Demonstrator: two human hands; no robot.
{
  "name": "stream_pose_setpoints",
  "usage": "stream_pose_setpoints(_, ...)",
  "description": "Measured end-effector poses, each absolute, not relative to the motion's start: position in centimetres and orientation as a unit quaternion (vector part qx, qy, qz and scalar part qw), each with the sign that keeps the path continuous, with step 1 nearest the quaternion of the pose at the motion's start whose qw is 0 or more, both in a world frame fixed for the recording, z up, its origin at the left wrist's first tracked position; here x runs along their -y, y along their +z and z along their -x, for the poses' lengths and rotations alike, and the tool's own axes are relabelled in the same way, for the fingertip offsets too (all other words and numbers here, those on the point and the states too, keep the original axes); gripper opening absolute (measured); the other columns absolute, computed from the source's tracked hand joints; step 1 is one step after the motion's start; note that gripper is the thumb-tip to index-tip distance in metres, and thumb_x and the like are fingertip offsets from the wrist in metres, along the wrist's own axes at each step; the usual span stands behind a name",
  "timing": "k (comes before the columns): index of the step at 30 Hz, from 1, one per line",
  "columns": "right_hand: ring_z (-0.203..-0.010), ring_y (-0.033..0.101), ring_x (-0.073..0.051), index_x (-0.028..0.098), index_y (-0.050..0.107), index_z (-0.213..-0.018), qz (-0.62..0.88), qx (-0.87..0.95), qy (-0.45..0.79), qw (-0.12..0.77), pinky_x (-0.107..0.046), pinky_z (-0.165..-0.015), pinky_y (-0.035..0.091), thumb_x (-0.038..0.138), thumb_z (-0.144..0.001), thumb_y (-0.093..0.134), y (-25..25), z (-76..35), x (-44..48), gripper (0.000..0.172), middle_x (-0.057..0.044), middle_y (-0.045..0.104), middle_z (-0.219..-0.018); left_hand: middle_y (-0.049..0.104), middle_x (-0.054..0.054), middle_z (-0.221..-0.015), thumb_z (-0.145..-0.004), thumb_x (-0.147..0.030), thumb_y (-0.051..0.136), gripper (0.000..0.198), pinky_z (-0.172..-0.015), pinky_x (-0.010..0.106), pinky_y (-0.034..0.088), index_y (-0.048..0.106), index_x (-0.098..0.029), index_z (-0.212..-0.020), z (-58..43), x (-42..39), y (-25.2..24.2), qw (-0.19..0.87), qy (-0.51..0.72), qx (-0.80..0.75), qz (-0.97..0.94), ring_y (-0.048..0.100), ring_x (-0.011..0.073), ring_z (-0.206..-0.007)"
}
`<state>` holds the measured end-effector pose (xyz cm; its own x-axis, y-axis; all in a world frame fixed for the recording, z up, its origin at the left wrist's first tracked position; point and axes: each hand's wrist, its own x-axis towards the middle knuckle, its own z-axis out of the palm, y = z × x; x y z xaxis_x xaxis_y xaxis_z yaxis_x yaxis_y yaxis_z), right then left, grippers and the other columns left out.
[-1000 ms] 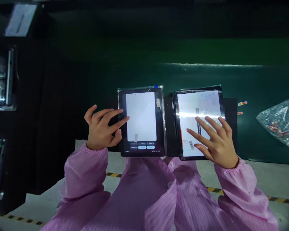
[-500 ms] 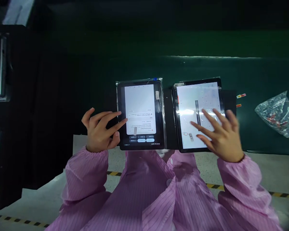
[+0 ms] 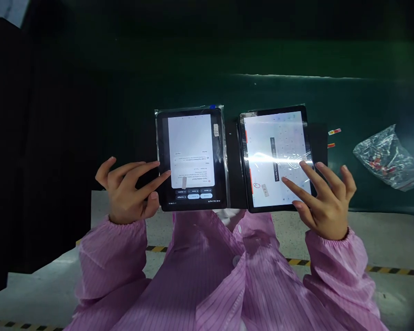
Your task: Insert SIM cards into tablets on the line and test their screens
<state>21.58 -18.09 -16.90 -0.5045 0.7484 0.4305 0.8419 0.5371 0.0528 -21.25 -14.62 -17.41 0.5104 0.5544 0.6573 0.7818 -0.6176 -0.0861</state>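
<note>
Two lit tablets lie side by side near the table's front edge. On the left tablet (image 3: 193, 161), a notification panel shows below dark quick-setting buttons, and a clear film sticks out around its edges. My left hand (image 3: 129, 191) is at this tablet's left side, fingers spread, with two fingertips at the screen's edge. The right tablet (image 3: 276, 161) has a white screen with a dark text bar and a red-circled mark. Over its right part is my right hand (image 3: 326, 200), fingers apart, index fingertip at the screen near the bar; touch itself cannot be told. Neither hand grips anything.
Right of the tablets, two small red-and-yellow stickers (image 3: 334, 131) lie on the dark green table (image 3: 179, 87). Farther right is a clear plastic bag (image 3: 389, 158) with small red pieces inside. Black-and-yellow tape (image 3: 396, 270) marks the floor below the table.
My right hand has moved back toward the right tablet's right edge, uncovering more of its screen. The left hand keeps its place at its tablet. The whole view has shifted slightly.
</note>
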Motion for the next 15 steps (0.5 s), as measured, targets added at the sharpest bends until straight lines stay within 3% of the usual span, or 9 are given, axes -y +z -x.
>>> stream_pose_setpoints(11,-0.135,0.044,-0.033,0.029,0.043,-0.148,0.458,0.871,-0.065,0.166,-0.058,-0.113,0.026,0.043,-0.095,0.051,-16.8,-19.6,15.7,0.055,-0.01,0.044,-0.152,0.07,0.006,-0.101,-0.088,-0.031,0.039,0.04,-0.097,0.049,0.034,0.072,-0.027,-0.112,21.4,15.2,-17.6,0.187,-0.302,0.398,0.846,0.058,0.0239,-0.094)
stream_pose_setpoints(15,-0.135,0.044,-0.033,0.026,0.056,-0.137,0.434,0.88,-0.088,0.171,-0.057,-0.114,0.026,0.041,-0.094,0.054,-15.9,-19.6,14.5,0.045,-0.01,0.048,-0.149,0.072,0.003,-0.1,-0.089,-0.037,0.035,0.043,-0.095,0.051,0.036,0.071,-0.034,-0.113,21.9,15.4,-18.3,0.204,-0.308,0.41,0.834,0.059,0.0234,-0.09)
